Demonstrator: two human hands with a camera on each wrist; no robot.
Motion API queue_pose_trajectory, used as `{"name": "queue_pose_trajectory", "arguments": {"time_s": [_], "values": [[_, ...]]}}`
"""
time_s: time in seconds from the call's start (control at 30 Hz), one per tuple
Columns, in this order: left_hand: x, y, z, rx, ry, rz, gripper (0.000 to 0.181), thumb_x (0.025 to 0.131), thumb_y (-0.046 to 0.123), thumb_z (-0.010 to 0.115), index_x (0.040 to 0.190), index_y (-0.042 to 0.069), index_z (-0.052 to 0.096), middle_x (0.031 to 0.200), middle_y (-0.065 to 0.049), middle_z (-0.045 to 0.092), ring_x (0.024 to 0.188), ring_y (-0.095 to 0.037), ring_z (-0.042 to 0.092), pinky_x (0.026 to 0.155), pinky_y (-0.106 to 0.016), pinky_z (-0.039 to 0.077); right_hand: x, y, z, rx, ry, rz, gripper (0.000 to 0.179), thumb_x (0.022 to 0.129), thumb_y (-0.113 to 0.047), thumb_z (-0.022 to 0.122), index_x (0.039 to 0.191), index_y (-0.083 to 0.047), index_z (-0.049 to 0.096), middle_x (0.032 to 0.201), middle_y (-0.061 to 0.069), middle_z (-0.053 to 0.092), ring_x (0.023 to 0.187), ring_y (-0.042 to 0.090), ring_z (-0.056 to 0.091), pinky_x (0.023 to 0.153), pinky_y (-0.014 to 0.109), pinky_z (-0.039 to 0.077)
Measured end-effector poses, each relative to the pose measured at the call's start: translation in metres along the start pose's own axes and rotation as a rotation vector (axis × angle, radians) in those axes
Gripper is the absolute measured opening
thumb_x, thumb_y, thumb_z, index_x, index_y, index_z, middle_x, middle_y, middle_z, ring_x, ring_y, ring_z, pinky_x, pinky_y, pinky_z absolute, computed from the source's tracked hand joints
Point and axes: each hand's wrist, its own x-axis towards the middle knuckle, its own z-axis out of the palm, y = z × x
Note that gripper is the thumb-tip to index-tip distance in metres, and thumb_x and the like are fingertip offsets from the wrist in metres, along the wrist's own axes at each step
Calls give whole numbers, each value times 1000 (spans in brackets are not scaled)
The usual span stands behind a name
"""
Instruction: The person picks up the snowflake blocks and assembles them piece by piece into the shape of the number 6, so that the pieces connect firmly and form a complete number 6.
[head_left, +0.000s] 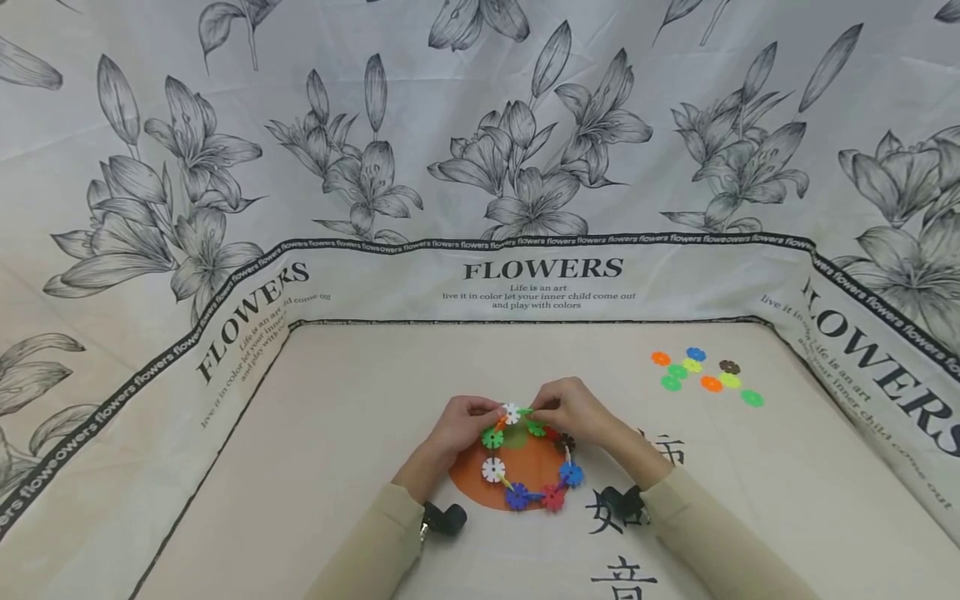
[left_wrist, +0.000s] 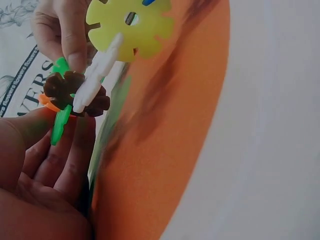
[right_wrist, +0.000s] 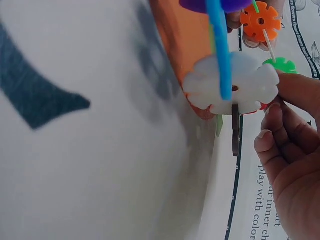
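Currently I see two sleeved forearms (head_left: 371, 537) extended; left hand (head_left: 459, 425) and right hand (head_left: 579, 410) both pinch the far side of one ring of linked snowflake discs (head_left: 492, 470), over an orange printed circle (head_left: 468, 478). Rightward, farther, lie nine loose snowflake discs (head_left: 712, 384). Beyond, the cloth border (head_left: 540, 283) reads "FLOWERS" three times.

Disc ring (head_left: 517, 497) between hands (head_left: 463, 427) (head_left: 576, 410) — loose discs (head_left: 711, 384) behind, right
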Motion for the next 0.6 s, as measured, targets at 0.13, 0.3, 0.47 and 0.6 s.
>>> {"name": "queue_pose_trajectory", "arguments": {"time_s": [0.13, 0.3, 0.47, 0.6], "values": [[0, 1, 0, -11, -7, -13, 20, 97, 19, 72, 104, 1, 77, 104, -8, 77, 92, -14, 68, 85, -29, 56, 0, 0, 1, 21, -17, -6, 5, 89, -3, 77, 85, -4, 79, 80, -1, 73, 67, 8, 58, 62, 24, 52], [1, 3, -4, -5, -9, -14, 20, 98, 19, 71, 104, 1, 78, 101, -7, 77, 90, -13, 66, 81, -26, 55, 2, -2, 5, 18, -27, 2, 3, 89, -4, 77, 86, -4, 78, 81, -1, 73, 69, 9, 58, 62, 24, 52], [1, 1, -6, 7, -11, -14, 22, 98, 22, 71, 106, 2, 77, 99, -6, 76, 89, -13, 67, 81, -26, 54, 1, -5, 4, -65, -24, 38, 11, 91, -14, 78, 97, -5, 78, 86, -3, 71, 76, 10, 60, 68, 25, 53], [1, -2, -8, 15, -28, -13, 22, 100, 22, 69, 108, 2, 75, 100, -8, 76, 90, -15, 68, 84, -29, 56, -5, -4, 0, -130, -66, 83, 30, 88, -22, 81, 111, -3, 73, 88, 0, 65, 76, 14, 55, 64, 27, 50]]}}
